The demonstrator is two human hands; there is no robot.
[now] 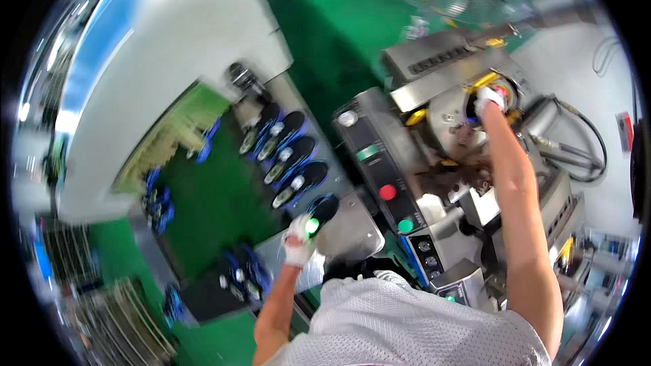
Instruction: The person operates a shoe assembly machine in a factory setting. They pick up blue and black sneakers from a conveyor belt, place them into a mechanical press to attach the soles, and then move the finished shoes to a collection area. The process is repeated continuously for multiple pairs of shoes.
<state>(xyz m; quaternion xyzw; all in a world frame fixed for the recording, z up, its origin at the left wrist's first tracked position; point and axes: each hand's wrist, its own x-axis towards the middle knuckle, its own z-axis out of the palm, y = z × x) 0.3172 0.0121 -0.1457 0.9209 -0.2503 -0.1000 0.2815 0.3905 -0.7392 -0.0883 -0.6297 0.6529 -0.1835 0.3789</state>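
My left hand (297, 242), in a white glove, is at the near end of a dark, blue-edged shoe-like piece (323, 209). Its fingers close around a bright green knob-like end (312, 226) of that piece. My right hand (489, 99), also gloved, reaches far forward into the round opening of a metal machine (447, 118). A small pinkish-red part (502, 92) shows beside its fingers, which are blurred and partly hidden. Several similar shoe-like pieces (298, 181) lie in a row along the grey conveyor, beyond my left hand.
The looped conveyor (352, 227) runs at my left, passing through a white curved housing (196, 27) with a fringed curtain (159, 135). A control panel (376, 163) with a red button (387, 192) and green buttons stands between conveyor and machine. A hose (597, 142) curves at the right.
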